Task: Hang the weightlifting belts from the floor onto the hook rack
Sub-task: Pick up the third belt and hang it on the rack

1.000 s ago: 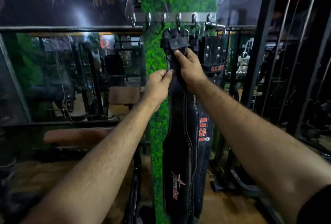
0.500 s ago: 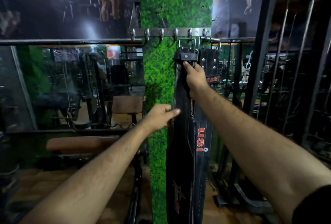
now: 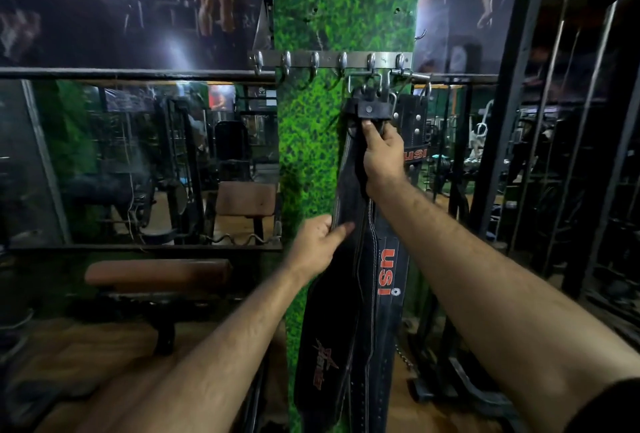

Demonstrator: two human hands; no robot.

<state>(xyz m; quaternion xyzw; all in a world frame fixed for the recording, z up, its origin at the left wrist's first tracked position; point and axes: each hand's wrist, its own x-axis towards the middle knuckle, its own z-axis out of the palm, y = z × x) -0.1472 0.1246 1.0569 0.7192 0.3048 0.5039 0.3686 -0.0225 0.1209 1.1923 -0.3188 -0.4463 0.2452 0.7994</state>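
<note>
Belts: black belt (image 3: 341, 339) beside USI belt (image 3: 386, 276), both hanging along grass-print pillar (image 3: 343, 6) | mirror wall (image 3: 145, 162), benches, wooden floor | hook rack (image 3: 329, 60): buckles near right-end hooks | right hand (image 3: 381, 155) grips black belt's top | left hand (image 3: 317, 247) pinches its edge

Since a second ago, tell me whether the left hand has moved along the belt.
Yes. The left hand has slid down the black belt, farther below the hook rack, while the right hand stays near the buckle.
</note>
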